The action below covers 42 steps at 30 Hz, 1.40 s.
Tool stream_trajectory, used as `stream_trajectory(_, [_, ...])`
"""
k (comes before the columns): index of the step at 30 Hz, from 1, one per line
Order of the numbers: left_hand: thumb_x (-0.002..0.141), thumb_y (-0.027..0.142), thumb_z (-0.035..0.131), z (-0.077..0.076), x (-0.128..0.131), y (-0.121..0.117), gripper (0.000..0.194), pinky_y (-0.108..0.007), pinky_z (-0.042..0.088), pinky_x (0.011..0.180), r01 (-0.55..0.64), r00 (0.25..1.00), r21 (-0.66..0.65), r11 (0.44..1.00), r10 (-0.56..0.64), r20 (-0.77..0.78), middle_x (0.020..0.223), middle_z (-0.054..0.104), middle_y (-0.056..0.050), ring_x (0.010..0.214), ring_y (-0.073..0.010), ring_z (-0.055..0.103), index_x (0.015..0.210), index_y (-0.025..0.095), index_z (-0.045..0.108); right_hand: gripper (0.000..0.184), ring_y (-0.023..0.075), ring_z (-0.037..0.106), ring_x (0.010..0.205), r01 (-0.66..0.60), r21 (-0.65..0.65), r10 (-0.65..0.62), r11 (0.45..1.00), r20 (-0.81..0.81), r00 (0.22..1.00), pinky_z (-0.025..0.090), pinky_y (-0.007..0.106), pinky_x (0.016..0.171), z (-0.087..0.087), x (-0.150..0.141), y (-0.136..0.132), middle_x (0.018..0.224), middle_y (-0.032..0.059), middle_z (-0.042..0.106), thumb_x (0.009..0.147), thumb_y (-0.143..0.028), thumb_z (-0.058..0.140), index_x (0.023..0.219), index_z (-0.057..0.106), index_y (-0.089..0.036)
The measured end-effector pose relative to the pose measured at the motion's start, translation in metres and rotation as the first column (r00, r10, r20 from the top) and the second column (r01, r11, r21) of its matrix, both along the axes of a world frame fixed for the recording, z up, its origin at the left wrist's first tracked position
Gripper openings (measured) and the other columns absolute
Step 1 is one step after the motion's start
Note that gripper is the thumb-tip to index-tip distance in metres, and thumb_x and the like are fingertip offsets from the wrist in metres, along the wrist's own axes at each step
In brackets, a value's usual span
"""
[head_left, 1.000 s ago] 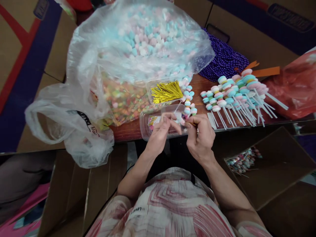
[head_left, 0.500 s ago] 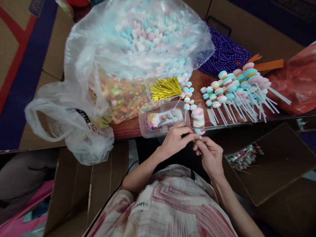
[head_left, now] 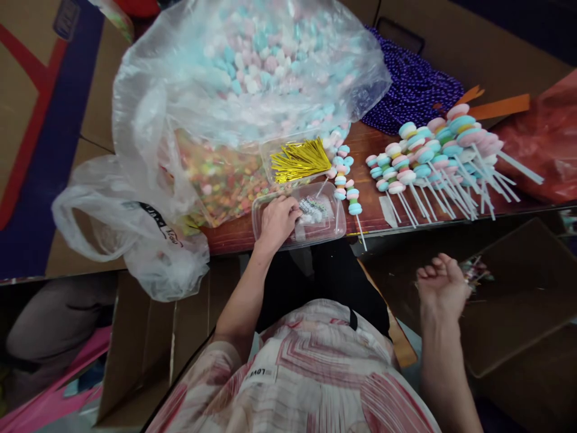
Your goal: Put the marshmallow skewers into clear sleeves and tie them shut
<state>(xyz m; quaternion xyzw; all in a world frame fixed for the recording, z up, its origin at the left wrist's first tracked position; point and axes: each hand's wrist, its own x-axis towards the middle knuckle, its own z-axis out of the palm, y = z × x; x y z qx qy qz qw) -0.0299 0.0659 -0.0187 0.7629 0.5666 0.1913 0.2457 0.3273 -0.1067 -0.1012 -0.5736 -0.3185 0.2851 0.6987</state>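
Clear plastic tray (head_left: 331, 231), bench (head_left: 225, 242) front edge: left hand (head_left: 278, 221) among printed film packets (head_left: 314, 209), grasp unclear; best pinch singly. Right hand (head_left: 442, 285) half-curled near brown carton (head_left: 518, 300), grasp unclear.

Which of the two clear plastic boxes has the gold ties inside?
The farther box: gold ties lie in it. The nearer box instead has printed wrappers and the left hand in it.

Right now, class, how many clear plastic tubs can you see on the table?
2. The back tub holds gold twist ties; the front tub has the left hand over it. Others may be hidden by the big plastic bag.
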Motion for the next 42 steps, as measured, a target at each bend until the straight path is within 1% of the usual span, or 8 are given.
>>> stream_trajectory(5, [0.085, 0.013, 0.070, 0.001, 0.000, -0.005, 0.014, -0.035, 0.045, 0.084, -0.031, 0.999, 0.021, 0.999, 0.031, 0.016, 0.093, 0.064, -0.005, 0.091, -0.0229, 0.060, 0.087, 0.022, 0.060, 0.024, 0.0075, 0.046, 0.051, 0.098, -0.152, -0.138, 0.983, -0.282, 0.950, 0.034, 0.024, 0.046, 0.041, -0.071, 0.027, 0.064, -0.0027, 0.057, 0.074, -0.038, 0.084, 0.083, 0.071, -0.020])
stream_trajectory(10, [0.082, 0.012, 0.073, -0.003, -0.003, -0.001, 0.018, -0.033, 0.043, 0.076, -0.049, 0.995, -0.006, 0.999, 0.049, 0.089, 0.085, 0.062, -0.003, 0.080, -0.0194, 0.057, 0.079, 0.021, 0.057, 0.024, 0.0066, 0.046, 0.052, 0.039, -0.095, -0.058, 0.995, -0.205, 0.977, 0.035, 0.021, 0.049, 0.078, -0.119, 0.042, 0.062, -0.0040, 0.057, 0.076, -0.037, 0.083, 0.083, 0.072, -0.017])
stream_trajectory(19, [0.077, 0.015, 0.078, -0.002, -0.007, -0.003, 0.019, -0.031, 0.044, 0.076, -0.008, 0.990, 0.001, 1.000, 0.008, 0.138, 0.095, 0.065, -0.004, 0.083, -0.0190, 0.059, 0.085, 0.021, 0.062, 0.019, 0.0112, 0.056, 0.059, -0.157, -0.192, 0.187, 0.969, 0.150, 0.971, 0.044, 0.025, 0.056, 0.081, -0.154, 0.041, 0.067, -0.0022, 0.063, 0.092, -0.038, 0.070, 0.091, 0.073, -0.020])
stream_trajectory(27, [0.074, 0.015, 0.077, -0.005, -0.011, 0.006, 0.019, -0.028, 0.038, 0.063, -0.083, 0.946, -0.087, 0.993, 0.106, 0.307, 0.061, 0.059, 0.004, 0.061, -0.0138, 0.053, 0.063, 0.021, 0.063, 0.012, 0.0124, 0.061, 0.059, -0.311, -0.162, 0.350, 0.937, 0.459, 0.816, 0.050, 0.027, 0.060, 0.089, -0.169, 0.044, 0.070, -0.0014, 0.068, 0.094, -0.028, 0.064, 0.088, 0.072, -0.021])
stream_trajectory(31, [0.080, 0.021, 0.071, 0.006, 0.000, -0.008, 0.015, -0.027, 0.041, 0.061, -0.161, 0.800, -0.118, 0.980, 0.199, 0.565, 0.064, 0.061, 0.003, 0.060, -0.0128, 0.054, 0.068, 0.021, 0.063, 0.009, 0.0127, 0.064, 0.065, -0.335, -0.150, 0.367, 0.930, 0.440, 0.820, 0.051, 0.027, 0.064, 0.095, -0.182, 0.050, 0.078, 0.0000, 0.072, 0.093, -0.028, 0.066, 0.093, 0.072, -0.021])
stream_trajectory(35, [0.086, 0.028, 0.070, 0.023, 0.021, -0.028, 0.013, -0.026, 0.046, 0.068, -0.279, 0.645, -0.083, 0.957, 0.250, 0.722, 0.072, 0.063, 0.002, 0.068, -0.0130, 0.057, 0.076, 0.021, 0.064, 0.031, 0.0141, 0.064, 0.070, -0.370, -0.177, 0.400, 0.912, 0.180, 0.899, 0.050, 0.025, 0.059, 0.100, -0.209, 0.066, 0.089, 0.0017, 0.075, 0.081, -0.040, 0.079, 0.104, 0.071, -0.020])
stream_trajectory(38, [0.087, 0.033, 0.072, 0.028, 0.036, -0.037, 0.016, -0.025, 0.048, 0.072, -0.364, 0.547, -0.101, 0.926, 0.300, 0.781, 0.076, 0.062, 0.002, 0.074, -0.0131, 0.058, 0.079, 0.022, 0.064, 0.026, 0.0134, 0.060, 0.066, -0.356, -0.170, 0.365, 0.919, 0.025, 0.931, 0.050, 0.026, 0.060, 0.100, -0.226, 0.077, 0.078, -0.0007, 0.071, 0.078, -0.040, 0.080, 0.091, 0.071, -0.020])
stream_trajectory(42, [0.080, 0.042, 0.082, 0.022, 0.044, -0.043, 0.030, -0.024, 0.049, 0.071, -0.363, 0.261, -0.298, 0.883, 0.404, 0.877, 0.085, 0.060, 0.002, 0.078, -0.0118, 0.061, 0.088, 0.022, 0.061, 0.017, 0.0113, 0.052, 0.058, -0.287, -0.151, 0.284, 0.946, -0.043, 0.958, 0.044, 0.025, 0.055, 0.098, -0.226, 0.082, 0.064, -0.0032, 0.063, 0.083, -0.037, 0.074, 0.079, 0.071, -0.020])
